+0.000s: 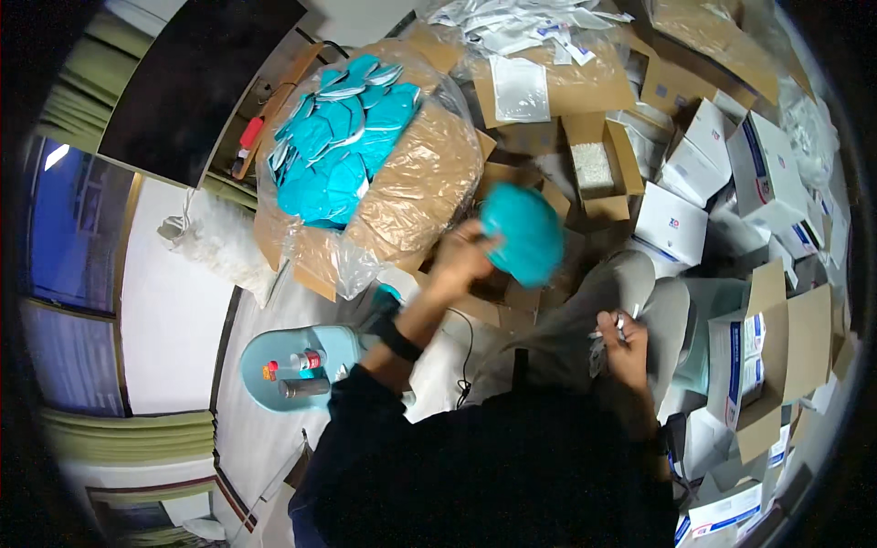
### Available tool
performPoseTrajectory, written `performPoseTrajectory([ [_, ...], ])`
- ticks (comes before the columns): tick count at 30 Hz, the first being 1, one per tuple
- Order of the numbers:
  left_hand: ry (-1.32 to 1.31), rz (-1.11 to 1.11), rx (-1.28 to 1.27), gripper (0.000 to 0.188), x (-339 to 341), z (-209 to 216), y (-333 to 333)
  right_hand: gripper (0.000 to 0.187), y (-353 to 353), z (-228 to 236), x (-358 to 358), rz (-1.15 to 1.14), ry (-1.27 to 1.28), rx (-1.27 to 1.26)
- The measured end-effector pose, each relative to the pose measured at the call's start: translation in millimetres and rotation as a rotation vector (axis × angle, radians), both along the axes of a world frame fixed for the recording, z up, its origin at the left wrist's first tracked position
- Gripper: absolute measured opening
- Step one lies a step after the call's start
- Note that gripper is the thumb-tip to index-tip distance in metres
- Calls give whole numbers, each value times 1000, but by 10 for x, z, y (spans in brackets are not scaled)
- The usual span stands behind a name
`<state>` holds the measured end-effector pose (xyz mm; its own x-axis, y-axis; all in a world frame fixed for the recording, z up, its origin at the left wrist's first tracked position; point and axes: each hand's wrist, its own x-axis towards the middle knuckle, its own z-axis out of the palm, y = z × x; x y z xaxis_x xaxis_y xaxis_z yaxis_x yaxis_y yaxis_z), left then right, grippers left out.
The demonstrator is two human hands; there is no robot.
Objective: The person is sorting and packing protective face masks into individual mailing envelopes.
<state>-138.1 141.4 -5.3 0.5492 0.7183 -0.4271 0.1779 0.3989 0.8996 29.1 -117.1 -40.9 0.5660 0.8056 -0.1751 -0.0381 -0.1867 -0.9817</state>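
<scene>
My left hand (461, 256) is raised in front of me and grips a teal mask (523, 233), which is blurred by motion. My right hand (624, 340) rests low by my grey-trousered knee and pinches a small white packet (621, 320) between its fingers. A large cardboard box lined with clear plastic (429, 183) stands just left of the raised hand and holds a heap of teal masks (343, 146).
A small open box of white pieces (594, 164) sits ahead. White packets (525, 36) lie on cardboard at the top. White cartons (722, 173) pile up on the right. A light blue stool (301, 365) with small bottles stands at the left.
</scene>
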Motion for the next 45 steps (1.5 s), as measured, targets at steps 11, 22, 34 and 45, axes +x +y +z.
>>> performPoseTrajectory([
  [11, -83, 187, 578, 60, 182, 813, 1287, 28, 167, 844, -10, -56, 311, 66],
  [22, -34, -744, -33, 20, 655, -690, -983, 26, 273, 654, 566, -393, 475, 215],
  [34, -170, -504, 1085, 78, 690, -1188, -1463, 57, -182, -202, -125, -565, 1057, 137],
  [45, -136, -458, 1149, 32, 849, -778, -1483, 87, -225, -109, -117, 281, 1150, 608],
])
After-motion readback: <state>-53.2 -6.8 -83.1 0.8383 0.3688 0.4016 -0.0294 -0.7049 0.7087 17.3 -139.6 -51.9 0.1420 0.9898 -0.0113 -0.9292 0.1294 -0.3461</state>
